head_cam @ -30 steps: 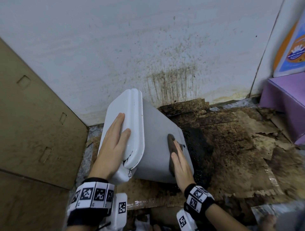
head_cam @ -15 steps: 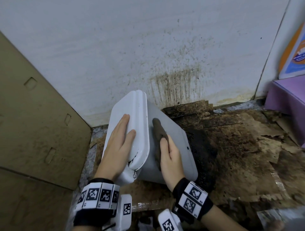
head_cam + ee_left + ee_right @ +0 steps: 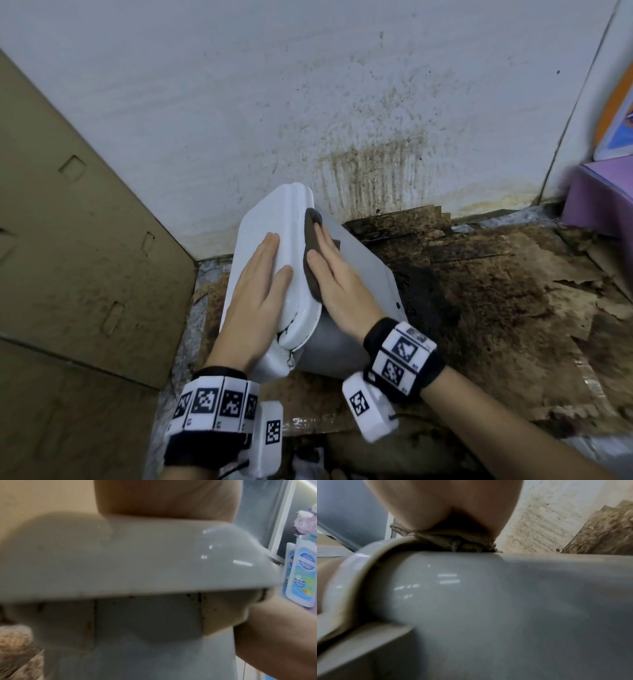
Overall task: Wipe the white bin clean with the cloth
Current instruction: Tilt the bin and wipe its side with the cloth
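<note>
The white bin (image 3: 363,274) stands tilted toward the left on the floor by the wall, its lid (image 3: 263,219) closed. My left hand (image 3: 257,294) lies flat with straight fingers on the lid. My right hand (image 3: 337,274) presses a dark brown cloth (image 3: 312,253) flat against the bin's side, just under the lid's rim. In the right wrist view the cloth (image 3: 462,543) is bunched under my palm on the bin's grey-white wall (image 3: 505,601). The left wrist view is filled by the lid's edge (image 3: 137,561) and the speckled hinge side below it.
Stained, torn cardboard (image 3: 496,308) covers the floor to the right of the bin. The white wall (image 3: 342,102) behind carries a brown splatter. A cardboard panel (image 3: 68,240) stands to the left, a purple box (image 3: 603,202) at far right.
My right hand has slid the cloth up the bin's side, from low near the base to just under the lid's rim. The left hand has stayed on the lid.
</note>
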